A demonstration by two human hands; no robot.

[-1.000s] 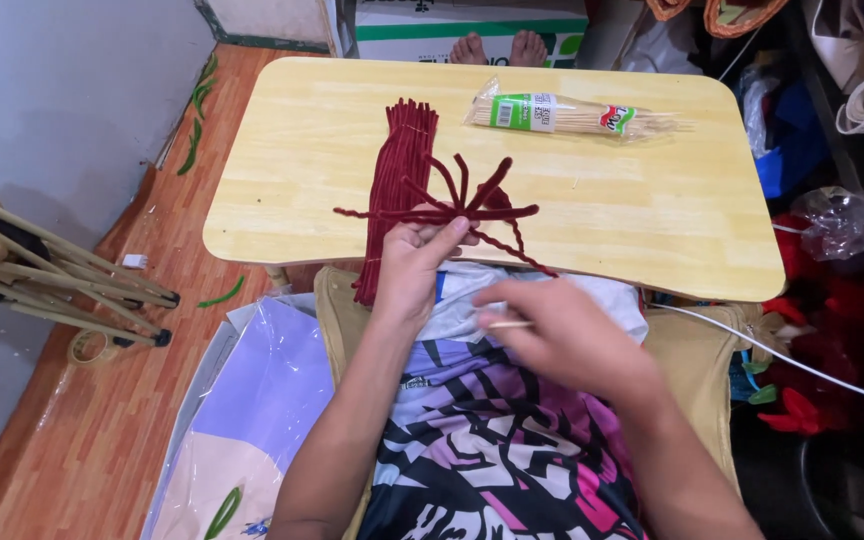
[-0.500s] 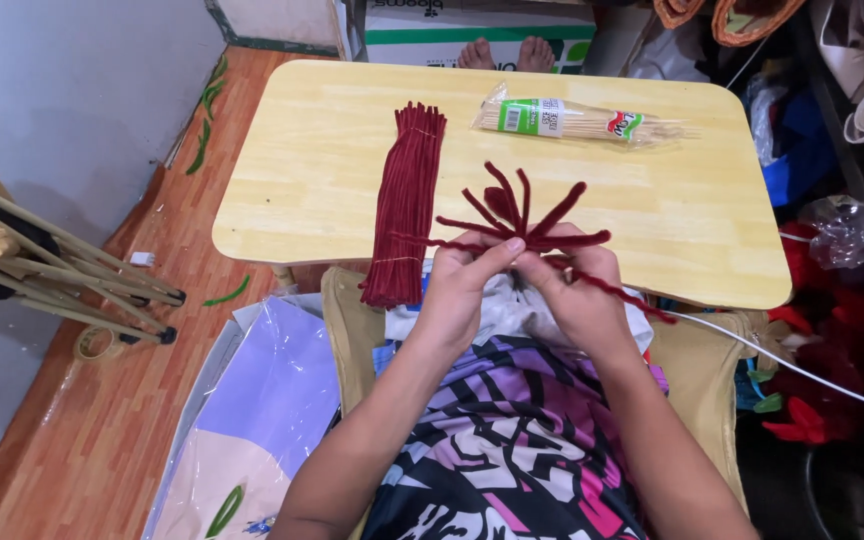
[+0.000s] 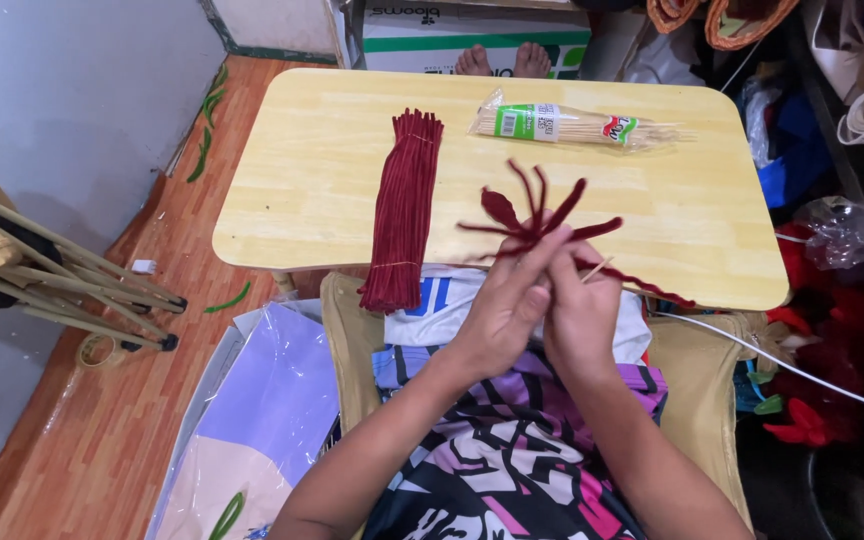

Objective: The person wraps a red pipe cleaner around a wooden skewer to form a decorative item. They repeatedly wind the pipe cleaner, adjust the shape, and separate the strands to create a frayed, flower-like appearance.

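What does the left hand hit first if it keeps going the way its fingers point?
The left hand points up and slightly right, across the table. First in line is the dark red pipe-cleaner shape it already pinches; beyond that, probably the clear packet of wooden sticks on the wooden table, though depth is unclear.

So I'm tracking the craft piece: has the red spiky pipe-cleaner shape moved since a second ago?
Yes. The pipe-cleaner shape shifted right, away from the pipe-cleaner bundle, now held up by both hands over the table's near edge.
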